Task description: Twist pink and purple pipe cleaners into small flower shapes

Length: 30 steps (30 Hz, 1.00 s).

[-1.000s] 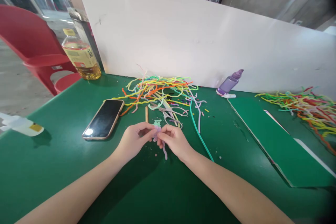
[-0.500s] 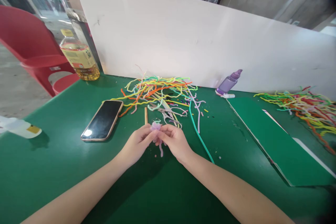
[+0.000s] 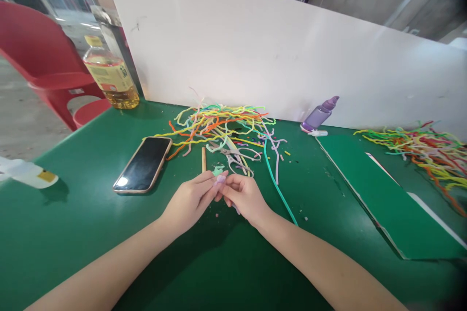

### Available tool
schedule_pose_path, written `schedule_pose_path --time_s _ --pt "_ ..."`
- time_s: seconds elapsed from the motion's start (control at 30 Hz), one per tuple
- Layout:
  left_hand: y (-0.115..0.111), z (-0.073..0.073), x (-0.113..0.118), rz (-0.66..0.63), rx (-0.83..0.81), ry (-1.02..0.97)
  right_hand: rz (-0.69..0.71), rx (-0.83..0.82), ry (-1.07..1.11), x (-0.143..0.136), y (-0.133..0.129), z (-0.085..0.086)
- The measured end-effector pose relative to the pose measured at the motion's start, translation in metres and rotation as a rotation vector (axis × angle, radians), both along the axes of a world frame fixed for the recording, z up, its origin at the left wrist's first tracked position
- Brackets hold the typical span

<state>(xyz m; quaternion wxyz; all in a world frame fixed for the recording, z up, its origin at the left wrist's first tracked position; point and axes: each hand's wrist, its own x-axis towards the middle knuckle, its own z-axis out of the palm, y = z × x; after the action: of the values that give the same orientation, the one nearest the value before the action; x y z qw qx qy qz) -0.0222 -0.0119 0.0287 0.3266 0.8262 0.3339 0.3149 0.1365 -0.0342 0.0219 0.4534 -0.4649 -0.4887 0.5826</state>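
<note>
My left hand [image 3: 191, 198] and my right hand [image 3: 243, 198] meet at the front middle of the green table. Between their fingertips they pinch a small pale purple piece of fuzzy pipe cleaner [image 3: 220, 179], mostly covered by the fingers. One purple end pokes out below my right hand. Just beyond lie scissors [image 3: 233, 159] with light handles, a wooden stick [image 3: 204, 159] and a small mint-green curled piece [image 3: 218, 170]. Behind them spreads a tangled heap of coloured pipe cleaners [image 3: 219, 124]. A teal pipe cleaner [image 3: 279, 192] runs past my right hand.
A phone [image 3: 143, 165] lies at left, near a white bottle [image 3: 31, 173]. An oil bottle [image 3: 113, 77] stands at the back left corner. A purple bottle [image 3: 318, 116], green sheets [image 3: 386, 199] and another pipe cleaner heap [image 3: 430, 150] are at right. A white board [image 3: 255, 48] closes the back.
My fingers have closed further over the purple piece, so less of it shows. Its hanging end has swung right, under my right hand. The left hand has turned slightly.
</note>
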Motion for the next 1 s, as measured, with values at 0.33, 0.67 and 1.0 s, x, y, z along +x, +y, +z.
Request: schedule_pose_path --time_s 0.33,0.67,1.0 --pt "0.012 -0.01 0.002 0.086 -0.472 -0.25 -0.027 0.048 0.064 -0.006 -0.001 -0.004" --pt "0.014 -0.008 0.0 0.211 -0.701 -0.422 0.033 -0.01 0.103 -0.004 0.003 -0.013" --pt "0.014 -0.008 0.002 0.085 -0.712 -0.442 -0.018 0.139 -0.078 0.001 0.003 -0.012"
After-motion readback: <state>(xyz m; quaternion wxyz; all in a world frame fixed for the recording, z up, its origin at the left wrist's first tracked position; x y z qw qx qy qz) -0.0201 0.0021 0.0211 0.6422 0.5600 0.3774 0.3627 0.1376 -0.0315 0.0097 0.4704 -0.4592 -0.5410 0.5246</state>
